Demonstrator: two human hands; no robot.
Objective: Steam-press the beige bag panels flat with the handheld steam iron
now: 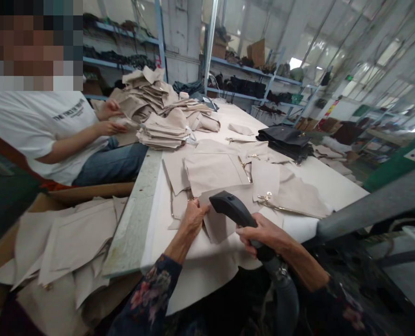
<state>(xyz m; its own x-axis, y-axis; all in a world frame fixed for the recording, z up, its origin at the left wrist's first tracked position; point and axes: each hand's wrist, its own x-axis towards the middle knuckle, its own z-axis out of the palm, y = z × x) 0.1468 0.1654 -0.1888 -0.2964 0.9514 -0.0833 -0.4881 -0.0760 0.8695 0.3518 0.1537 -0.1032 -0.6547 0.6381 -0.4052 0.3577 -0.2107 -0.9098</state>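
My left hand pinches the edge of a beige fabric panel near the table's front. In my right hand is a black hose nozzle, fingers wrapped round its handle. Its head hangs over the panel, pointing left; I cannot tell whether it touches. A thick grey hose runs down from the handle. Beyond the panel lie more beige pieces, some with gold zippers. A zippered beige piece lies to the right, with gold metal fittings on it.
A co-worker in a white shirt sits at the left, hands on beige pieces. Fabric stacks and a black pile stand on the white table. A cardboard box of beige pieces is at lower left; a grey bar crosses at right.
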